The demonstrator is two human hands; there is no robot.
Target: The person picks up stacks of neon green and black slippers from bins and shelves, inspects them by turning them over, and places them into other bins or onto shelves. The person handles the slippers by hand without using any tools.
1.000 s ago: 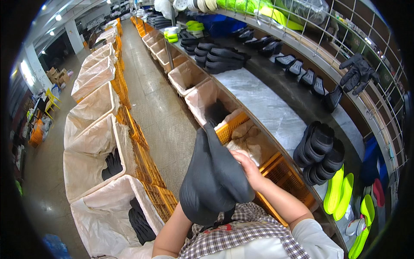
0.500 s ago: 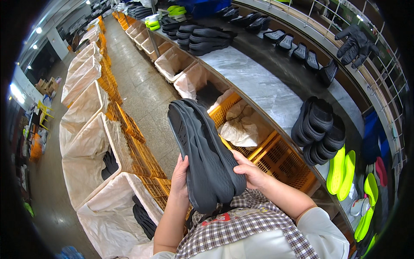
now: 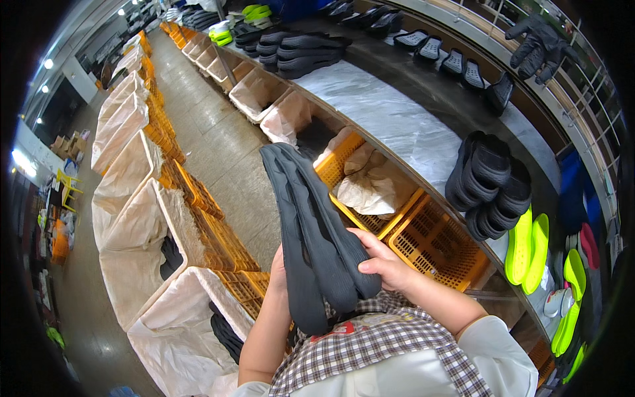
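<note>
Three dark grey shoe soles (image 3: 322, 241) are held upright in front of my apron, pressed side by side with their ribbed side walls facing up. My left hand (image 3: 278, 268) grips the left side of the bundle; most of its fingers are hidden behind the soles. On the other side my right hand (image 3: 382, 259) is closed around the heel end, its thumb lying over the edge of the rightmost sole. Past my right forearm, stacked black soles (image 3: 488, 182) stand on the bench, with neon yellow soles (image 3: 526, 255) beside them.
On the left runs a row of cloth-lined crates (image 3: 188, 238), some with black soles inside. Orange crates (image 3: 433, 241) sit beneath the grey bench (image 3: 390, 112) at right. A moving-line belt (image 3: 423, 79) carries black soles; a black glove (image 3: 539, 49) hangs on the rail.
The bundle has been turned in my hands: the perforated face on its left side has gone from sight, and the side walls now show. My left hand is more covered.
</note>
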